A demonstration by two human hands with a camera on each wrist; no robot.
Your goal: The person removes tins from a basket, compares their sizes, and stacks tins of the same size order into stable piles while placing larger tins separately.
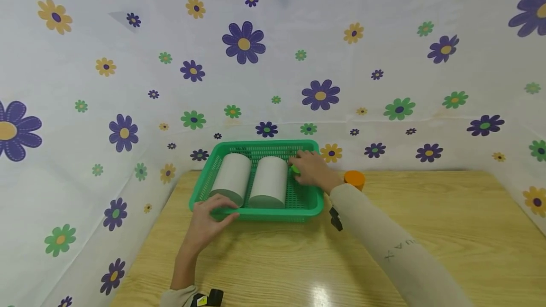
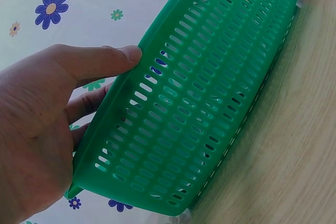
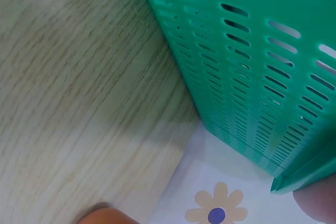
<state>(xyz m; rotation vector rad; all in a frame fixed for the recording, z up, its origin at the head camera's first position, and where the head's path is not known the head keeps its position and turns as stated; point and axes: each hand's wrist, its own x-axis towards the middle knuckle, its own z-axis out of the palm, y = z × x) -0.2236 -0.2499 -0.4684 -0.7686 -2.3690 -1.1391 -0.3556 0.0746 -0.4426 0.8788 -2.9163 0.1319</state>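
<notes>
Wearing a black band (image 1: 215,296) behind our left hand, we carry a yellow label (image 1: 202,301) too small to read. Behind our right hand, the beige sleeve (image 1: 394,231) bears print: we pick out an X and perhaps an A. Our left hand (image 1: 205,221) pinches the near rim of the green basket (image 1: 273,212), thumb outside, fingers over the edge. A light, steady hold seems best, enough to stop it sliding on the table (image 1: 264,255) without bending the rim. Just past the left fingers, two white cylinders (image 1: 232,176) lie on their sides, slightly apart; we see no lettering on either. Our right hand (image 1: 313,169) dips into the basket's far right part, fingers curled on a bright green object (image 1: 295,169), mostly covered, right beside the nearer cylinder. The grip looks like a pinch, though the right wrist view hides the contact. We judge it wise to move that object straight up or down, so it doesn't knock the cylinder. Just right of our right wrist, an orange object (image 1: 354,180) stands outside the basket; we should keep the forearm off it. Farthest from both hands, the floral cloth (image 1: 281,75) shows no writing.
</notes>
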